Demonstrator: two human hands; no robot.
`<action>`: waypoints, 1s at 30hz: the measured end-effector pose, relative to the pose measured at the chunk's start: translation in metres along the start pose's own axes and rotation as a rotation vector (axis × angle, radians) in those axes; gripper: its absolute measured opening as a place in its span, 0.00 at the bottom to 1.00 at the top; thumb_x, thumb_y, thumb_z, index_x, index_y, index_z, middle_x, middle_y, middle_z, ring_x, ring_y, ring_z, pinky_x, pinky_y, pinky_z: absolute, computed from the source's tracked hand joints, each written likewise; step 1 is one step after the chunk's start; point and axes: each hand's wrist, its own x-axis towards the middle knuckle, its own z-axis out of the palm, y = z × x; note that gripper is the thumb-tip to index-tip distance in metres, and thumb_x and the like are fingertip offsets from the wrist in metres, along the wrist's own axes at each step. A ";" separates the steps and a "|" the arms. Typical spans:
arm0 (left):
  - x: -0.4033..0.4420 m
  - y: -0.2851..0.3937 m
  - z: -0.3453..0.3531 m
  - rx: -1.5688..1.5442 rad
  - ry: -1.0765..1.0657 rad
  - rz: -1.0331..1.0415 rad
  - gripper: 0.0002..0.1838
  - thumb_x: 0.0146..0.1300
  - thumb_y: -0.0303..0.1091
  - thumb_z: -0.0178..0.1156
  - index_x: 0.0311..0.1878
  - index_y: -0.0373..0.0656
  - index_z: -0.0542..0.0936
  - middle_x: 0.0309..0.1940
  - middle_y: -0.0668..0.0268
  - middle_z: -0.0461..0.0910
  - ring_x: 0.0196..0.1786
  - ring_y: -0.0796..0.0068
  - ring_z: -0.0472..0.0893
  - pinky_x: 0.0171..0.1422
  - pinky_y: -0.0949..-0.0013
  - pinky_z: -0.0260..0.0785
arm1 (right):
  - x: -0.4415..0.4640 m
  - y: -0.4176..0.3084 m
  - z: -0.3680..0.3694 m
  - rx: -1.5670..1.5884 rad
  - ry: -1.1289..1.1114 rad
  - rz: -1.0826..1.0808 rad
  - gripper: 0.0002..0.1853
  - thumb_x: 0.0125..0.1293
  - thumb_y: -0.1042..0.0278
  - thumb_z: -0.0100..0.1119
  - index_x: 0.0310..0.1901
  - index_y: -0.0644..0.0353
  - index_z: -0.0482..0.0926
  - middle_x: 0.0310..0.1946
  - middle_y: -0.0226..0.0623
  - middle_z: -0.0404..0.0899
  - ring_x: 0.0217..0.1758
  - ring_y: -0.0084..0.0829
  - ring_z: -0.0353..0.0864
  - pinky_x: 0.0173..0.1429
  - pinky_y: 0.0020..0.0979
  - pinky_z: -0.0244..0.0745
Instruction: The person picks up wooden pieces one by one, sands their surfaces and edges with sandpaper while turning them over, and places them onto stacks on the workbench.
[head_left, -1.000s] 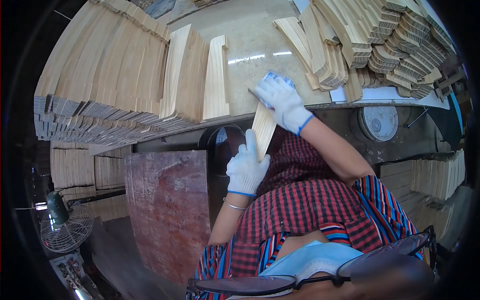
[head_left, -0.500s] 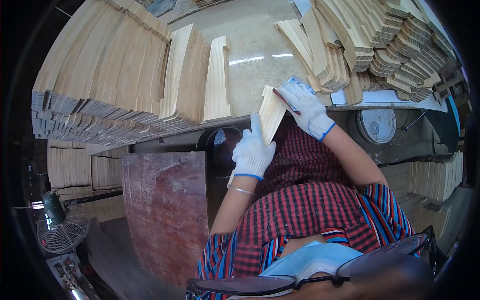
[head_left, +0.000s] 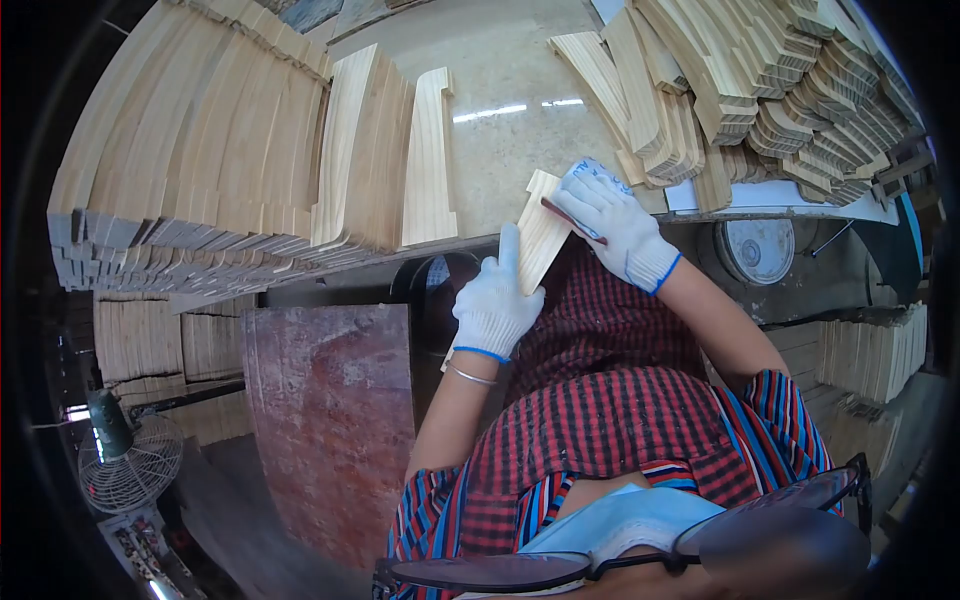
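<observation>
My left hand (head_left: 497,305), in a white knit glove with a blue cuff, grips a pale wooden piece (head_left: 545,232) with its index finger stretched along the wood. The piece is tilted at the table's near edge, notched at its upper end; its lower part is hidden behind the glove. My right hand (head_left: 618,225), gloved the same way, is closed over a folded sheet of sandpaper (head_left: 572,214), reddish-brown on one face with blue print on the back. That sheet touches the right edge of the wooden piece.
A similar wooden piece (head_left: 429,160) lies on the table (head_left: 500,165), beside a long row of stacked pieces (head_left: 200,130) at left. More piles (head_left: 740,75) stand at right. Below are a white bucket lid (head_left: 757,250), a reddish board (head_left: 330,380) and a fan (head_left: 130,460).
My right hand has shifted slightly right and toward me with the sandpaper along the wood's edge. My left hand and the lower end of the wooden piece have moved a little left.
</observation>
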 end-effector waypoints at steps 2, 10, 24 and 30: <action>-0.001 -0.002 0.006 0.008 0.032 0.010 0.52 0.49 0.47 0.67 0.75 0.47 0.49 0.42 0.48 0.80 0.38 0.48 0.83 0.38 0.53 0.77 | 0.024 0.000 0.013 0.026 -0.074 0.054 0.15 0.62 0.67 0.52 0.51 0.53 0.75 0.48 0.42 0.74 0.58 0.45 0.72 0.68 0.43 0.62; -0.002 -0.006 0.004 -0.010 0.081 0.034 0.51 0.48 0.48 0.67 0.74 0.46 0.53 0.42 0.47 0.80 0.40 0.48 0.83 0.42 0.52 0.76 | 0.010 -0.007 -0.008 -0.045 -0.150 0.007 0.20 0.65 0.67 0.53 0.60 0.55 0.71 0.57 0.48 0.71 0.68 0.49 0.65 0.73 0.44 0.58; -0.014 -0.046 0.059 -2.189 -0.731 -0.049 0.29 0.65 0.53 0.54 0.59 0.37 0.70 0.40 0.46 0.79 0.33 0.58 0.82 0.33 0.59 0.80 | 0.048 -0.006 0.006 0.506 0.073 0.377 0.25 0.68 0.68 0.53 0.67 0.54 0.68 0.61 0.53 0.72 0.65 0.48 0.71 0.68 0.37 0.67; -0.012 -0.042 0.068 -2.172 -0.644 -0.103 0.27 0.64 0.52 0.55 0.57 0.41 0.71 0.38 0.49 0.79 0.30 0.60 0.81 0.31 0.62 0.78 | 0.018 -0.005 0.020 0.095 -0.008 0.045 0.23 0.65 0.71 0.51 0.63 0.51 0.71 0.59 0.50 0.72 0.68 0.51 0.67 0.73 0.45 0.60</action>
